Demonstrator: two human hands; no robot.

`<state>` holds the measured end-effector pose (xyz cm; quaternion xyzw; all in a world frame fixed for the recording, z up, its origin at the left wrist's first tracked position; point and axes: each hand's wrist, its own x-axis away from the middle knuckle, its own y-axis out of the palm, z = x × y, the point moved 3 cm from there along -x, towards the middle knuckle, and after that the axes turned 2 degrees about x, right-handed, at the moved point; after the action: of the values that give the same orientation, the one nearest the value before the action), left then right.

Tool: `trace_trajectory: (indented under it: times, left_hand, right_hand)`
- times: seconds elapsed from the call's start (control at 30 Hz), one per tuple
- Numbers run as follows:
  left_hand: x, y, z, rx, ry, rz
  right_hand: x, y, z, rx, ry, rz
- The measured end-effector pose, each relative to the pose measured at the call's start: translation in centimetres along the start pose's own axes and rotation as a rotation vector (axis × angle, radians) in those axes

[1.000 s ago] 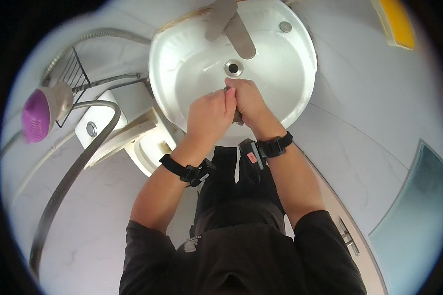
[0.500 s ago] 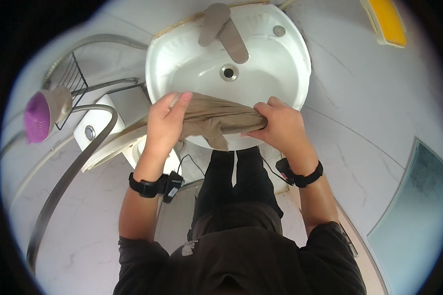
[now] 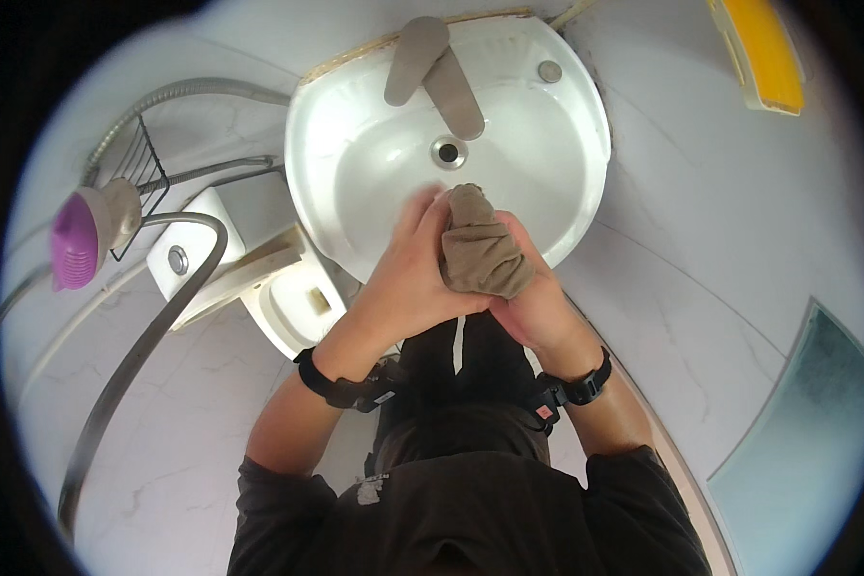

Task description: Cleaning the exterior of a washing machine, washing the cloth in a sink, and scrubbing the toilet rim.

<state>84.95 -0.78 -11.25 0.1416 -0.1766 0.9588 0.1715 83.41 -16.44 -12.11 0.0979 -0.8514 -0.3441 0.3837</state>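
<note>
A brown cloth (image 3: 484, 252), bunched into a compact folded bundle, is held between my hands over the near rim of the white washbasin (image 3: 355, 182). My left hand (image 3: 408, 274) presses against the bundle's left side with the thumb below it; its fingertips are blurred. Around the right and lower side of the cloth curls my right hand (image 3: 545, 302), its fingers partly hidden behind the bundle. Beyond the cloth lie the basin's drain (image 3: 448, 153) and the grey-brown faucet (image 3: 453, 91).
To the left stands a toilet (image 3: 293, 307) with its lid raised. A purple-and-beige object (image 3: 82, 240) sits by a wire rack (image 3: 144, 173), with a grey hose (image 3: 134, 365) curving down. On the right are a yellow-and-white holder (image 3: 763, 58) and a glass-like panel (image 3: 806, 403).
The cloth was stretched out sideways between my hands; now it is gathered into a bundle. Both hands have come together, the left moving right and the right moving slightly left and down.
</note>
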Motion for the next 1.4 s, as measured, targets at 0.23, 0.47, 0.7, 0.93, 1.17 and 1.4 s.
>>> trace_trajectory:
  times: [0.23,0.47,0.7,0.93,1.17,1.4]
  left_hand:
    - [-0.2,-0.8,-1.1,0.270,-0.169,-0.174]
    - [0.2,0.6,2.7,-0.535,0.702,0.083]
    - [0.7,-1.2,2.0,-0.686,0.801,0.052]
    - [-0.5,0.4,-1.7,-0.876,0.213,-0.105]
    - [-2.0,1.9,-4.8,-0.488,-0.255,-0.130]
    - [-1.2,2.6,-4.9,0.814,-0.872,-0.532]
  right_hand:
    - [0.4,-0.5,-5.4,1.206,-0.319,-0.275]
    - [-0.6,-2.0,-2.8,0.004,0.386,-0.508]
    - [-2.0,-0.1,-2.5,0.604,0.396,-0.540]
    - [-3.7,1.4,-1.7,1.743,0.184,-0.160]
    - [-6.7,-1.7,-0.7,2.195,-0.384,-0.126]
    - [-10.3,-2.1,-3.0,2.185,-1.013,-0.446]
